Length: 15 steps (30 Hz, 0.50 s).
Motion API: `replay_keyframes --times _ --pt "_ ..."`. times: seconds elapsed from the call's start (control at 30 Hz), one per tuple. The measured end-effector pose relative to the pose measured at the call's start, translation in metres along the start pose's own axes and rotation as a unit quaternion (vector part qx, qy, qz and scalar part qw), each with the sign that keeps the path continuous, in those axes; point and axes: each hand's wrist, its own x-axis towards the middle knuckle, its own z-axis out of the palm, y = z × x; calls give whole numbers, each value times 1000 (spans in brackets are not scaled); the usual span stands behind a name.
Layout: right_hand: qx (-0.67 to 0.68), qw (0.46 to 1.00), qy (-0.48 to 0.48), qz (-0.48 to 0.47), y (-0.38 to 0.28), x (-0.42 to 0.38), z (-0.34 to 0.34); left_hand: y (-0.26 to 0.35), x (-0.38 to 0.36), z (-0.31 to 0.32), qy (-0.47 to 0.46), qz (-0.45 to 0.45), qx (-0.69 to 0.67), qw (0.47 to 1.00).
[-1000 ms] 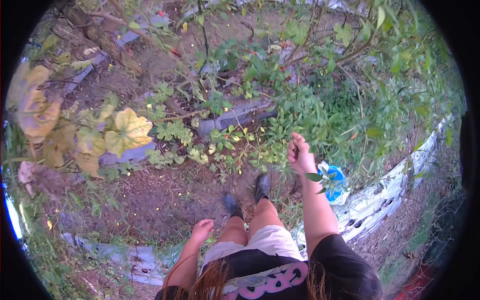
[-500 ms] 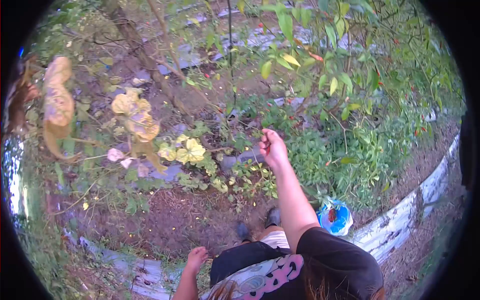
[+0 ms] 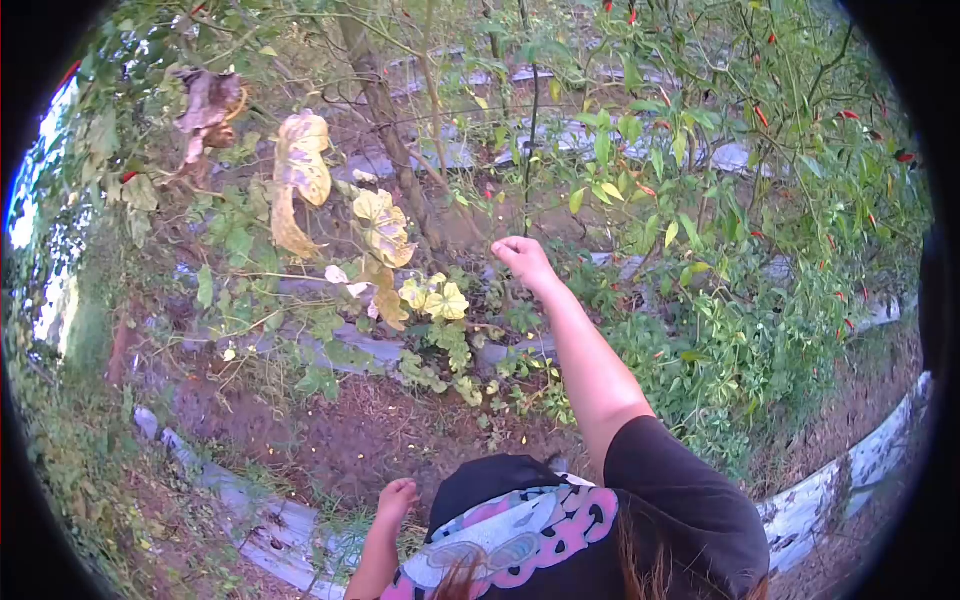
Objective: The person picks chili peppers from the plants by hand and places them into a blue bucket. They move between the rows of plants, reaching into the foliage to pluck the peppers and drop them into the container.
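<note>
My right hand [image 3: 524, 262] is stretched forward at the middle of the view, its fingers pinched together; what they hold, if anything, is too small to tell. It is nearest to thin stems beside the chili plants [image 3: 640, 190]. Low in the view, near my body, my left hand [image 3: 398, 497] is curled closed, and its fingertips are too small to show whether anything is in them. Red chilies [image 3: 762, 116] hang among the leaves at the upper right. Yellowed leaves [image 3: 384, 228] hang left of my right hand.
A woody trunk [image 3: 385, 110] rises behind the yellowed leaves. Pale plastic sheeting [image 3: 290, 530] runs along the soil at the lower left, with another strip [image 3: 830, 490] at the lower right. Dense green plants [image 3: 740, 350] stand right of my forearm.
The view has tilted up and turned left. My right hand has moved a little up and left in the view, its fingers still closed. The blue bucket no longer shows.
</note>
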Motion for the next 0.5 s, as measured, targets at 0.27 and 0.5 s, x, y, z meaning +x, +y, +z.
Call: replay_keyframes --times 0.27,0.5 --pt "46 997 23 62 -3 -36 -6 1 -4 -3 20 25 -1 999" --pt "-31 998 57 21 -5 -74 -31 3 21 1 -25 4 21 999"
